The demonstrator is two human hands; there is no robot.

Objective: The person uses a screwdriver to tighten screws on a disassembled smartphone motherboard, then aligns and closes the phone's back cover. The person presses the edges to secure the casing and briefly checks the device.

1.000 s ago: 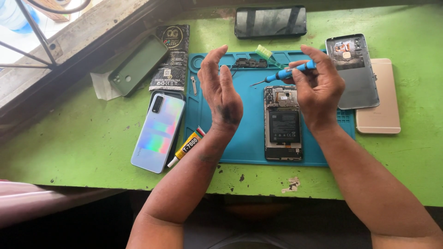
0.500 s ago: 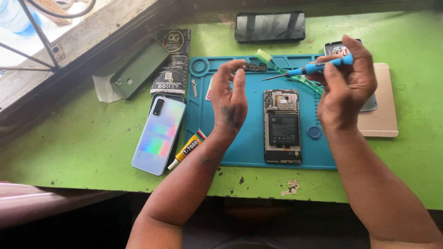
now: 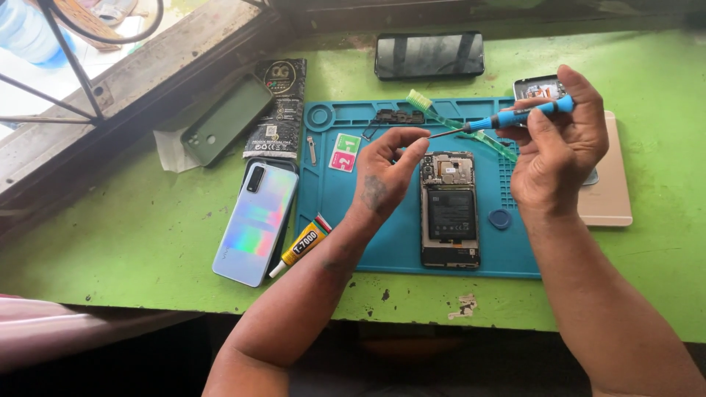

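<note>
My right hand [image 3: 559,151] is closed around a thin screwdriver with a blue handle [image 3: 507,119]. Its metal tip points left, and the fingertips [image 3: 419,140] of my left hand [image 3: 386,176] pinch right at that tip. The tool lies almost flat, running left to right, up above the desk [image 3: 110,242].

Just under both hands lies an open phone with its back off and a black battery showing [image 3: 450,209]. Its long side runs away from me, and my left hand is a bit nearer to it. It rests on a blue rubber work mat [image 3: 331,198].

A clear green toothbrush [image 3: 456,121] lies behind the tool. A shiny rainbow phone [image 3: 256,220], a small glue tube [image 3: 301,242] and a gold phone back [image 3: 610,191] sit off to the sides. Nothing blocks the open phone.
</note>
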